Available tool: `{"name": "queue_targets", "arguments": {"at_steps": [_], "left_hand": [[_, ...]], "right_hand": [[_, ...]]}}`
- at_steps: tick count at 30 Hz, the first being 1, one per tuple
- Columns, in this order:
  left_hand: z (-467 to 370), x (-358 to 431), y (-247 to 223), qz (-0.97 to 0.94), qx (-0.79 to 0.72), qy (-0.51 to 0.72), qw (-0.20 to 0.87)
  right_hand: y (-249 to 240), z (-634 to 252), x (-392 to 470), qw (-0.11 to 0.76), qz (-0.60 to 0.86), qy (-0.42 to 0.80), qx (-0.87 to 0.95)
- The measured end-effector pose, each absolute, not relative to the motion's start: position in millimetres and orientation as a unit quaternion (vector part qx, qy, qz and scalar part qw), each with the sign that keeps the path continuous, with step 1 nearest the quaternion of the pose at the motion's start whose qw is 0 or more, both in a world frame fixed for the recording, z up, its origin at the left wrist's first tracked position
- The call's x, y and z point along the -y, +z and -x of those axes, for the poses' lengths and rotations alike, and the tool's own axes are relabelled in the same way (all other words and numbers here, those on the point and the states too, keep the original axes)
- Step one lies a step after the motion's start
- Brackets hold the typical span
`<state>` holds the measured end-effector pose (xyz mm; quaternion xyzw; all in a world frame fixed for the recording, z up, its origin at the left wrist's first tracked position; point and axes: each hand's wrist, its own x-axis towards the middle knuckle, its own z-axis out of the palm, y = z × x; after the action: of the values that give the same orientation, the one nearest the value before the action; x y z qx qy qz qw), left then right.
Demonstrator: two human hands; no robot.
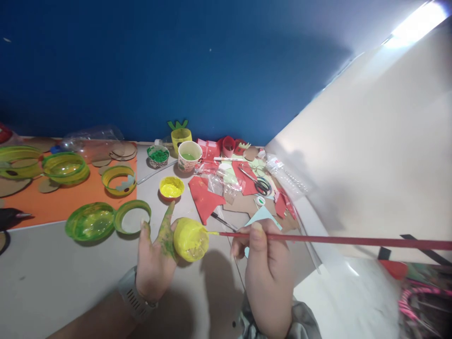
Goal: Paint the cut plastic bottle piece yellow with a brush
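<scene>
My left hand [158,254], stained with green and yellow paint, holds a yellow-painted plastic piece [189,238] above the grey table. Some fingers are hidden behind the piece. In my right hand [264,263] is a long red paintbrush [318,239], pinched near its bristle end. The yellow-coated tip touches the right side of the piece, where a patch near the lower right looks clear. Beyond my left hand sits a small bowl of yellow paint [171,189]. Green plastic rings [133,217] and a green plastic piece [91,222] lie to its left.
A paper cup [189,157] and a bowl of green paint [158,156] stand behind. Scissors [259,185], red scraps [205,197] and plastic bottles [284,172] clutter the right. Painted rings [119,181] rest on orange paper [95,188] at left; a blue wall rises behind.
</scene>
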<state>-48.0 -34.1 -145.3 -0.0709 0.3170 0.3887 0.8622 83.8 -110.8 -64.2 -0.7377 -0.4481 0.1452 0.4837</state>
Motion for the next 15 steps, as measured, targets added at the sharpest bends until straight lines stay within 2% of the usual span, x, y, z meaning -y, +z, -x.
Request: {"name": "queue_targets", "arguments": {"at_steps": [5, 11, 15], "left_hand": [[48.1, 32.8, -142.3, 0.052, -0.330, 0.384, 0.861], [47.7, 33.9, -140.6, 0.049, -0.338, 0.389, 0.856], [48.5, 33.5, -141.1, 0.045, -0.342, 0.388, 0.855]], "right_hand": [[-61.4, -82.1, 108.4, 0.495, 0.728, 0.109, 0.461], [-59.9, -79.4, 110.7, 0.457, 0.736, 0.157, 0.474], [-61.2, -80.0, 110.1, 0.485, 0.738, 0.128, 0.451]]}}
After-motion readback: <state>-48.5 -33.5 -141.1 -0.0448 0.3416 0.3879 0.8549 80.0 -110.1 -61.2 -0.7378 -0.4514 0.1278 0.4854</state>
